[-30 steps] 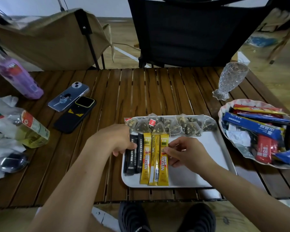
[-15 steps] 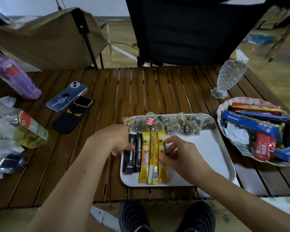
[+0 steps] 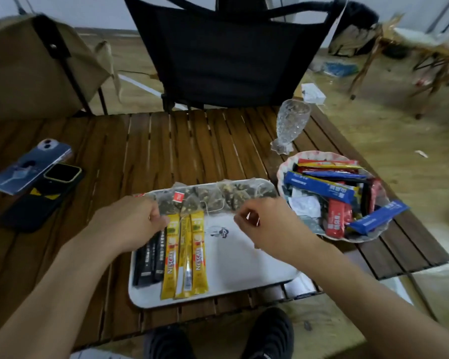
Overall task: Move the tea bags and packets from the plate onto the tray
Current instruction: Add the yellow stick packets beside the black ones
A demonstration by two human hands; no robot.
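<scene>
Right hand (image 3: pixel 266 224): lifted off the yellow packets (image 3: pixel 184 255), shifted toward 3 o'clock, now apart from them, fingers curled, over the tray (image 3: pixel 244 268) near the plate (image 3: pixel 360 238). Printed mark (image 3: pixel 218 231) on tray now uncovered.

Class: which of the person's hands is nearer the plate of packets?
Right. The right hand is over the tray, just beside the plate; the left hand sits at the tray's opposite edge.

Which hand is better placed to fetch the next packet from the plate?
Right, probably. The right hand is over the tray, next to the plate. The left hand touches the black packets at the tray's left edge, farther from the plate.
</scene>
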